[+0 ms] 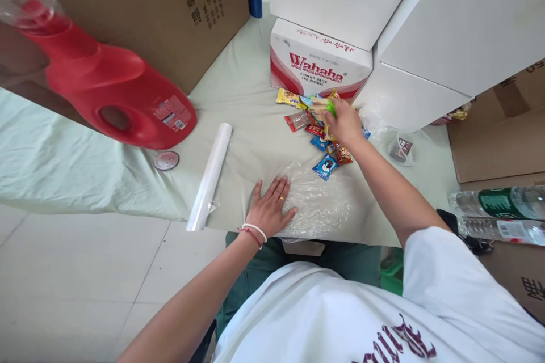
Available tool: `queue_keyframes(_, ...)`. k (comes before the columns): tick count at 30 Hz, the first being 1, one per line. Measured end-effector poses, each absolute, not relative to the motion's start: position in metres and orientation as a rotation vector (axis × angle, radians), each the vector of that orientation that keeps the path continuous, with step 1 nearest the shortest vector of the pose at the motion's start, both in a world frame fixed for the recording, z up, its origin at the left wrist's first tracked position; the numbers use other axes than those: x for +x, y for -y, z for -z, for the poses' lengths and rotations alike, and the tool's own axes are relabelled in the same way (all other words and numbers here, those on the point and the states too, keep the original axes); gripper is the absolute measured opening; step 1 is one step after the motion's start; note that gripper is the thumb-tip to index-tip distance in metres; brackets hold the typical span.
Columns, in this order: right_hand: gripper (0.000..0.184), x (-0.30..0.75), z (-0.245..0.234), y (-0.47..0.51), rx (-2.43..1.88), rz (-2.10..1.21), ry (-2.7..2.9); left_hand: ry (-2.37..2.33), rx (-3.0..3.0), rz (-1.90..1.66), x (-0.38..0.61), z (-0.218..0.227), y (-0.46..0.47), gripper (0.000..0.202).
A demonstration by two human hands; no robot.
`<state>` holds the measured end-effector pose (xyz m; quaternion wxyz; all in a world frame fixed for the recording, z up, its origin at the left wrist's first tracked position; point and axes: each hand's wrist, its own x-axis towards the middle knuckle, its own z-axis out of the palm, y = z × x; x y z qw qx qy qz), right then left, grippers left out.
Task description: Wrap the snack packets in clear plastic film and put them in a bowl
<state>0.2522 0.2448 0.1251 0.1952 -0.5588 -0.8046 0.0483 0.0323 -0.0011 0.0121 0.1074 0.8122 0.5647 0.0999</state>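
Head view: person's right hand [342, 120] pinches pale-and-green item [322, 108] over snack packets [326, 167], before Wahaha box [313, 71]. Left hand [269, 207] flat, gripping nothing, at edge of clear plastic [321, 204]. Packets likely light, slippery, crushable inside; best pinched by sealed ends.

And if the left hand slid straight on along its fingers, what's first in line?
Left hand: likely the red-edged snack packet, though the clear film beside the hand may get brushed first; its edge is hard to make out.
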Motion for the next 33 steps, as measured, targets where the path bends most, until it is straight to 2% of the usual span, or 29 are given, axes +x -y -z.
queue_keyframes(4, 0.051, 0.285, -0.119, -0.171, -1.103, -0.452, 2.236, -1.659, 2.387, -0.281, 0.032, -0.01, 0.001, 0.08)
queue_keyframes(8, 0.044, 0.305, -0.081, -0.095, -0.675, -0.642, 2.502, -1.672, 2.394, -0.262, 0.032, -0.005, 0.001, 0.082)
queue_keyframes(11, 0.045, 0.325, -0.052, -0.065, -0.575, -0.692, 2.641, -1.732, 2.38, -0.232, 0.033, -0.004, 0.001, 0.088)
queue_keyframes(15, 0.047, 0.355, -0.039, -0.057, -0.763, -0.674, 2.72, -1.76, 2.371, -0.183, 0.034, -0.004, 0.001, 0.099)
queue_keyframes(20, 0.039, 0.332, -0.059, -0.058, -1.133, -0.647, 2.559, -1.78, 2.367, -0.125, 0.034, -0.003, -0.001, 0.105)
queue_keyframes(23, 0.063, 0.294, -0.068, -0.052, -1.503, -0.597, 2.578, -1.789, 2.375, -0.096, 0.034, -0.002, -0.002, 0.104)
queue_keyframes(24, 0.066, 0.285, -0.07, -0.05, -1.576, -0.593, 2.621, -1.79, 2.376, -0.09, 0.035, -0.002, -0.002, 0.104)
queue_keyframes(29, 0.054, 0.288, -0.076, -0.049, -1.729, -0.58, 2.662, -1.808, 2.371, -0.1, 0.036, -0.001, -0.001, 0.104)
queue_keyframes(33, 0.057, 0.297, -0.086, -0.057, -1.805, -0.591, 2.505, -1.798, 2.374, -0.113, 0.035, -0.001, -0.001, 0.106)
